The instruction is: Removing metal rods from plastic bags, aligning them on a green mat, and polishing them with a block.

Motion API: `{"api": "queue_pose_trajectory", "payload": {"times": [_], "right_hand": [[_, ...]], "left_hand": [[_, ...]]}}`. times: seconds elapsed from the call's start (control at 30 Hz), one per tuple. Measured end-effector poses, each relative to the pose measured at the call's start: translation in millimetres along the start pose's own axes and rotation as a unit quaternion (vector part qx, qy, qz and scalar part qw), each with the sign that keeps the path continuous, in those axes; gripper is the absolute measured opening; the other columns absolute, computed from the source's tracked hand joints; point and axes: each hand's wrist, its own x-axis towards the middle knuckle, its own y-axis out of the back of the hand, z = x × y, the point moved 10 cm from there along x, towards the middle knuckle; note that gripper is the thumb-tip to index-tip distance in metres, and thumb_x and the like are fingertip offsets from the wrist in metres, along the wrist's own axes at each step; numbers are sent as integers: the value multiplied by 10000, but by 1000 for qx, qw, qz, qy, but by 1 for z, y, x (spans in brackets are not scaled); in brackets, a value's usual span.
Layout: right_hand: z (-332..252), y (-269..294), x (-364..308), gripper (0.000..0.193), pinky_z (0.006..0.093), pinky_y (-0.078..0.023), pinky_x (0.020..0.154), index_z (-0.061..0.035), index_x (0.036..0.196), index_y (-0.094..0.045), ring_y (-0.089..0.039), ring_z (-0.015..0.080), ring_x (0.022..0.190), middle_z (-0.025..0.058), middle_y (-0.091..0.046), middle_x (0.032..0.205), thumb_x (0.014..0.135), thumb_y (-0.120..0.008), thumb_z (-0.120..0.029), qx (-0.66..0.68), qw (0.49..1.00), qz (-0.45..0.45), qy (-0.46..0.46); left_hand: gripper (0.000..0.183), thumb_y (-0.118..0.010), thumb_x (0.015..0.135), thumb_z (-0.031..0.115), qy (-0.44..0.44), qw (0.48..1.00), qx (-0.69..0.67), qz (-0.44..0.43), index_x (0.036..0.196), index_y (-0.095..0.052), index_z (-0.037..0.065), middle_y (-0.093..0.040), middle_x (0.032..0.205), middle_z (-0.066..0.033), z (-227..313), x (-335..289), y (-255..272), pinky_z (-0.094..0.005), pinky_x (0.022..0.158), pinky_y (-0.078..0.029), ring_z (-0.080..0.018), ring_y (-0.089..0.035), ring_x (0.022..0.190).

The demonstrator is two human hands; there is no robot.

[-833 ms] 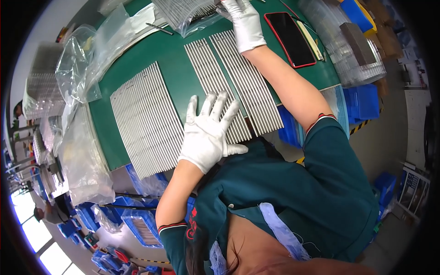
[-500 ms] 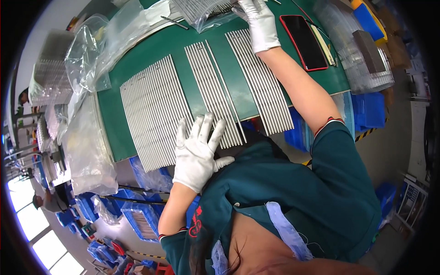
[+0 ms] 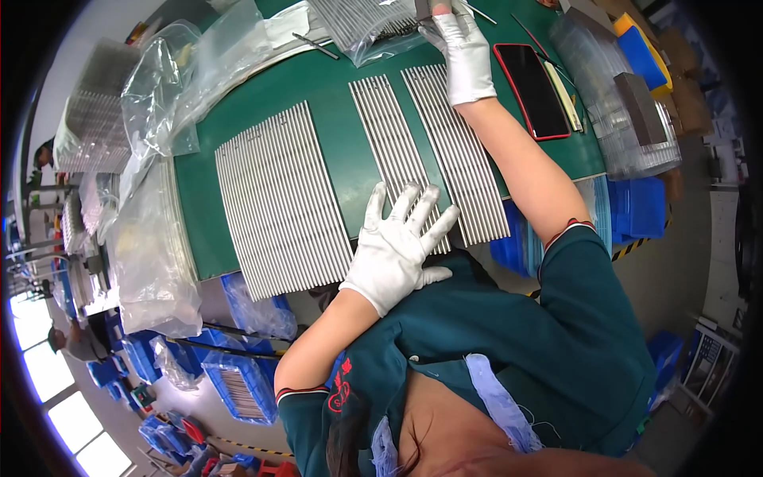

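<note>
My left hand (image 3: 391, 258), in a white glove, lies with fingers spread over the near ends of the middle group of thin metal rods (image 3: 389, 131). A wider group of rods (image 3: 278, 199) lies to its left, and another group (image 3: 453, 155) to its right. My right hand (image 3: 465, 60), also gloved, is at the far edge of the view beyond the right group. Its fingers are closed around a dark brownish block (image 3: 425, 9), partly cut off by the picture's top edge.
The green table (image 3: 338, 151) carries a bag of rods (image 3: 366, 24), a red-cased phone (image 3: 532, 91) and clear plastic boxes (image 3: 596, 95) at the right. Plastic bags (image 3: 159, 95) cover the left end. Blue bins (image 3: 242, 385) stand below the table; a person (image 3: 79, 342) is far left.
My left hand has moved right, and the middle rods have shifted right towards the right group. The single rod that lay apart is now together with the middle group.
</note>
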Motion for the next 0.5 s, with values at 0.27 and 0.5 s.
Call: {"api": "queue_pose_trajectory", "payload": {"times": [0.27, 0.5], "right_hand": [[-10, 8, 4, 507, 295, -496, 896, -18, 1399, -430, -540, 159, 1082, 76, -514, 1299, 979, -566, -268, 67, 997, 28, -12], [-11, 28, 16, 459, 293, -494, 847, -30, 1334, -490, -569, 150, 982, 54, -568, 1167, 972, -581, -297, 116, 990, 81, -18]], "left_hand": [[887, -721, 671, 572, 125, 991, 31, -28, 1406, -444, 161, -436, 1427, -187, -29, -41, 22, -556, 1118, -225, -369, -393, 1330], [892, -688, 680, 611, 17, 1000, 3, 17, 1405, -448, 149, -445, 1421, -148, -4, 12, 26, -561, 1131, -196, -322, -396, 1334]]}}
